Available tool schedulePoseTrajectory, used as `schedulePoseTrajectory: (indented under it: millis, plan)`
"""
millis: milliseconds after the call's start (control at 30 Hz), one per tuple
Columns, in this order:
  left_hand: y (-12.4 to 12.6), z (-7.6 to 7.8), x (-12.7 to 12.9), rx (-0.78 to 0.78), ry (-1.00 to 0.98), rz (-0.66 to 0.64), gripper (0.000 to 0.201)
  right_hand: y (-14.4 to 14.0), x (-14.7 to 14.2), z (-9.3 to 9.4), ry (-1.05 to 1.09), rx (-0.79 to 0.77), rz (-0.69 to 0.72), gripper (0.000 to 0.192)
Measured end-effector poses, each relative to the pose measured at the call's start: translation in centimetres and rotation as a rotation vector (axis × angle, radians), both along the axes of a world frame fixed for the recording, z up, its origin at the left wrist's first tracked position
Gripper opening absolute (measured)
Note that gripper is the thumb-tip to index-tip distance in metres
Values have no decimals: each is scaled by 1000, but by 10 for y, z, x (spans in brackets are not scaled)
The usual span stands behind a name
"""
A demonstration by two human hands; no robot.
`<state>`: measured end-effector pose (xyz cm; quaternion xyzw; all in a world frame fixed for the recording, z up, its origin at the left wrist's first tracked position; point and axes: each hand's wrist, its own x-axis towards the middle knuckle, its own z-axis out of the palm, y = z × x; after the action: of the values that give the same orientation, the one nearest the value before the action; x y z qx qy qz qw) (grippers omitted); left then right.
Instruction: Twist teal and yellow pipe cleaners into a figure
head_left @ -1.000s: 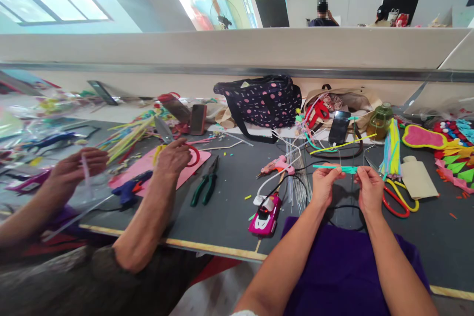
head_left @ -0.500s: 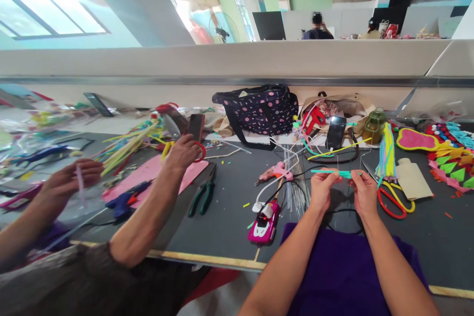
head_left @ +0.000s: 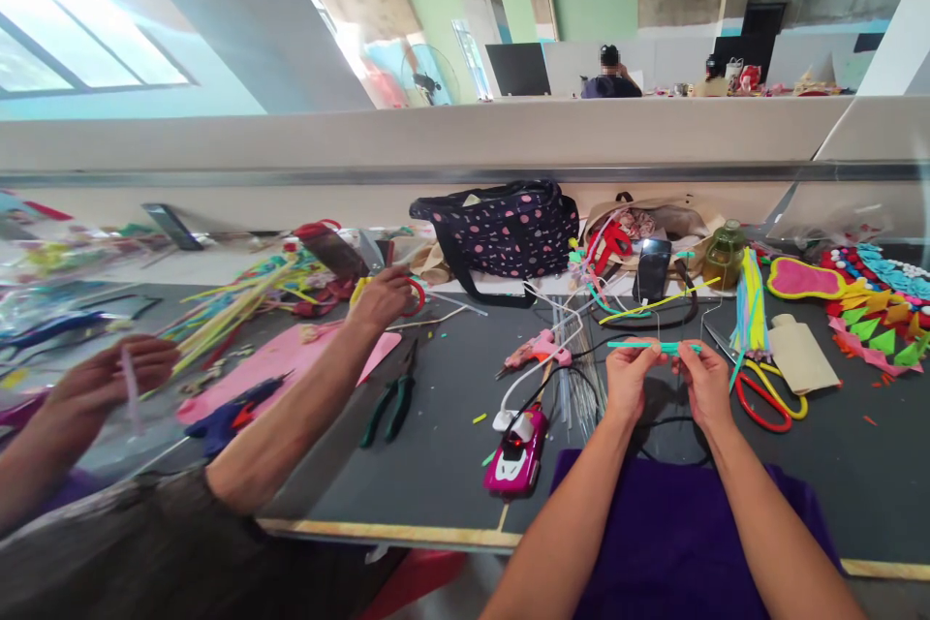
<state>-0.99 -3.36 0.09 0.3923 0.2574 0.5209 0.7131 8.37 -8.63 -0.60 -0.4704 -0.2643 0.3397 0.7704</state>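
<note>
My left hand [head_left: 631, 380] and my right hand [head_left: 704, 382] pinch a thin turquoise strip [head_left: 619, 345] level between thumbs and fingertips, close together above the dark table. Its left end sticks out past my left hand. Thin bent wires [head_left: 701, 315] rise near my fingers; how they join the strip I cannot tell. A yellow stem [head_left: 672, 298] lies just behind them. To the right of my right hand are scissors [head_left: 766, 397] with red and yellow handles, beside a bundle of yellow and blue stems [head_left: 753, 305].
At left a co-worker's hand [head_left: 382, 298] grips scissors; their other hand [head_left: 116, 368] holds a pale strip. Between us are pliers [head_left: 392, 402], a pink glue gun [head_left: 534, 352] and a magenta power strip [head_left: 517, 465]. A patterned bag [head_left: 509, 228] and a jar [head_left: 725, 257] stand behind.
My hands still hold the turquoise strip, nearly unmoved. The view has tilted up slightly. The co-worker's scissors hand has moved a little to the right.
</note>
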Motion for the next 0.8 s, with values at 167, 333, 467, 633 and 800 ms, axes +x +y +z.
schedulePoseTrajectory:
  millis: [167, 333, 467, 633, 800]
  plan:
    - [-1, 1, 0, 24, 11, -21, 16, -1, -1, 0, 15, 20, 42, 26]
    - [-3, 1, 1, -69, -27, -101, 21, 1, 1, -9, -31, 36, -28, 21]
    - [-2, 0, 1, -132, -19, -133, 25, 2, 3, -12, -105, 23, -76, 20]
    - [-3, 2, 1, -182, -61, -119, 28, -1, 3, -10, -277, -13, -105, 18]
    - [-3, 4, 2, -202, -74, -113, 27, -1, 1, -8, -243, -9, -118, 17]
